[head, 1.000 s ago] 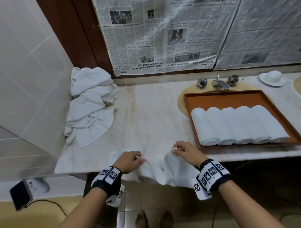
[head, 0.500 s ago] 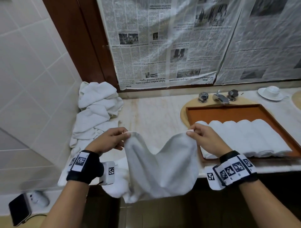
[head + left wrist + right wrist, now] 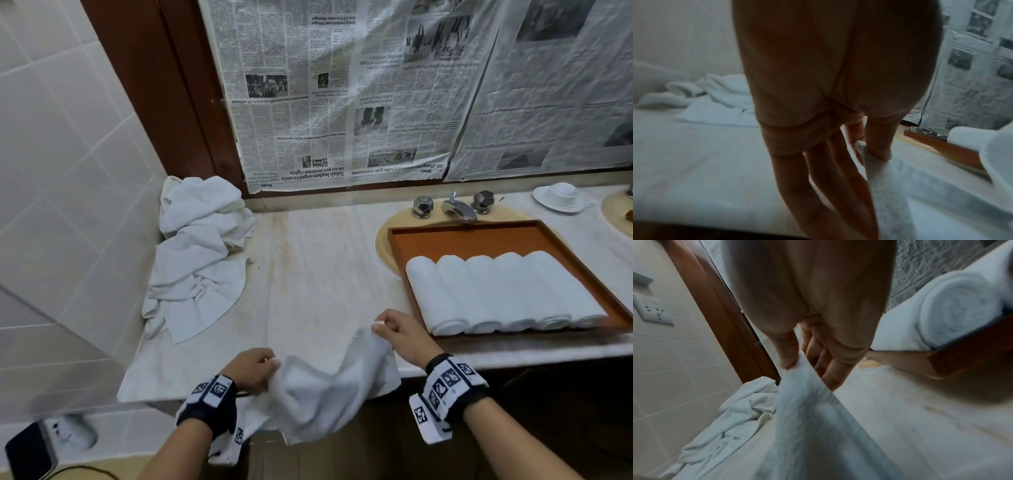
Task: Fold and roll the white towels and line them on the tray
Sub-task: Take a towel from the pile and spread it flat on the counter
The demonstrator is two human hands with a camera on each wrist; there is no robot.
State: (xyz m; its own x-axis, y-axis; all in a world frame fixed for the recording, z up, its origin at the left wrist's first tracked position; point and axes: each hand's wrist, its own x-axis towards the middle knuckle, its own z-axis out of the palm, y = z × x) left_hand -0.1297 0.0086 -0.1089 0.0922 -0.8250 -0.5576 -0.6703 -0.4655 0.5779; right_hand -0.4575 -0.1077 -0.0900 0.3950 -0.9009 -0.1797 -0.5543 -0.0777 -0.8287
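Observation:
A white towel (image 3: 329, 394) hangs between my two hands at the counter's front edge, sagging in the middle and drooping below the edge. My left hand (image 3: 270, 364) pinches its left corner (image 3: 861, 146). My right hand (image 3: 378, 325) pinches the right corner (image 3: 797, 365), a little farther onto the counter. A wooden tray (image 3: 462, 236) lies over the sink on the right and holds several rolled white towels (image 3: 503, 294) side by side along its near side. The nearest roll's end (image 3: 953, 305) shows in the right wrist view.
A heap of unfolded white towels (image 3: 198, 253) lies at the counter's left end against the tiled wall. A faucet (image 3: 459, 207) and a white cup on a saucer (image 3: 560, 197) stand behind the tray. Bare marble counter (image 3: 325, 267) lies between heap and tray.
Both hands raised the towel off the counter edge, spread it in the air, then lowered it back toward the front edge. The camera view tilted down.

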